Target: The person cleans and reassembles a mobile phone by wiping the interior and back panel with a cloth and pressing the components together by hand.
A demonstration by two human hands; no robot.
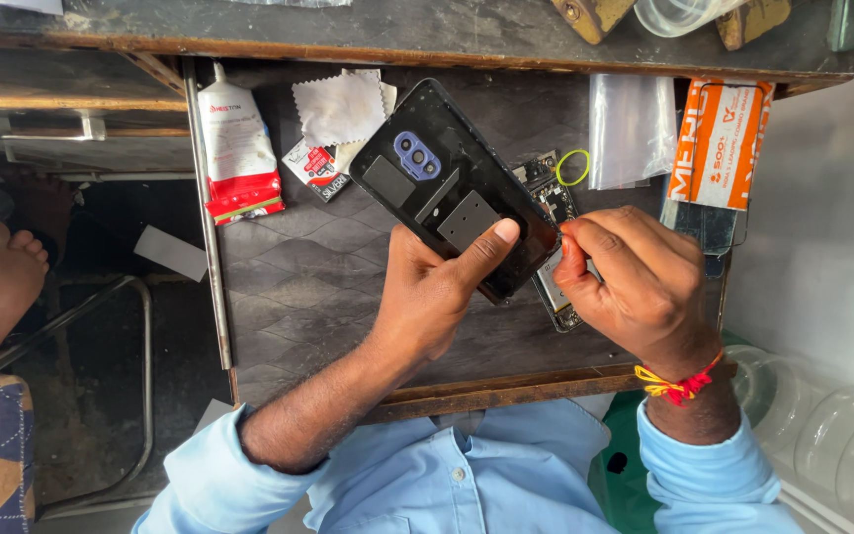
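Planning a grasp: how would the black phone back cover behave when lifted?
The black back cover looks thin and shell-like, so probably light and slightly flexible. Its glossy edge may be slippery. The left hand grips one end only, so it likely holds its shape.

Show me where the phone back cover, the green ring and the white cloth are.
phone back cover (447, 188), head view, middle of its dark inner face.
green ring (560, 176), head view, left arc of the loop.
white cloth (338, 107), head view, centre of the square.

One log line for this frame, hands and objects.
left hand: holds phone back cover | right hand: pinching at cover edge | under: opened phone | surface: tray
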